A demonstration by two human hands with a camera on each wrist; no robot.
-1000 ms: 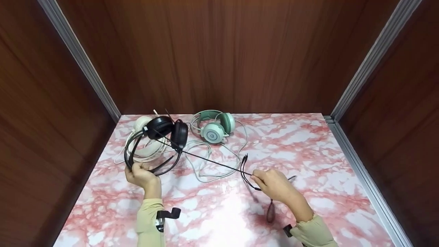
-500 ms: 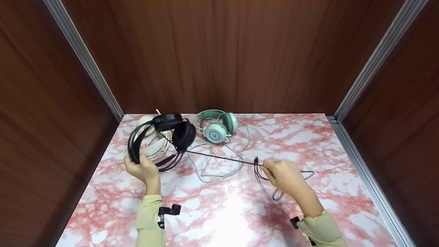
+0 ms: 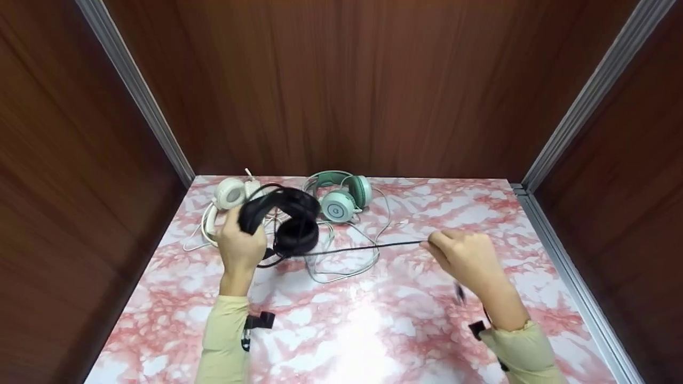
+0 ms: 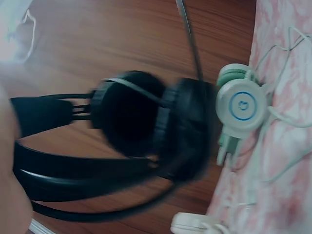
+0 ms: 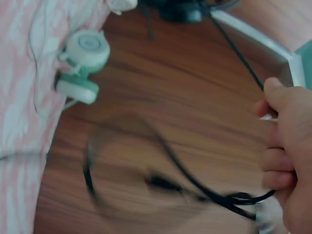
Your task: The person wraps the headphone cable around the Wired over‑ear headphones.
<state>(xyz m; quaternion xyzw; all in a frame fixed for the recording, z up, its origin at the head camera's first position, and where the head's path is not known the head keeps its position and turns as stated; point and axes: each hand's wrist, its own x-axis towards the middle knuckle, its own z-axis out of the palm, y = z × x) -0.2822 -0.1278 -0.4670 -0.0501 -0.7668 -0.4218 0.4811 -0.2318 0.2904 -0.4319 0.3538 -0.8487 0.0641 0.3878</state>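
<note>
My left hand (image 3: 240, 248) grips the headband of black over-ear headphones (image 3: 297, 236), holding them up off the table. Their dark ear cups hang to the right, somewhat blurred in the left wrist view, where the headband (image 4: 83, 170) runs into the palm. From the headphones a black cable (image 3: 368, 247) stretches almost straight across to my right hand (image 3: 469, 261), which pinches it between thumb and curled fingers. Below that hand, in the right wrist view, the loose cable end hangs in a loop with a blurred dark plug (image 5: 163, 183).
White headphones (image 3: 230, 193) lie at the back left, partly behind my left hand. Green-and-white headphones (image 3: 338, 206) stand at the back middle, their pale cable (image 3: 347, 274) looped in front. Brown wood-grain walls (image 3: 347, 90) enclose the pink marbled table (image 3: 299, 341).
The black headphones have turned and shifted right in my left hand, uncovering more of the white pair. My right hand has moved right and slightly away from me, drawing the cable out.
</note>
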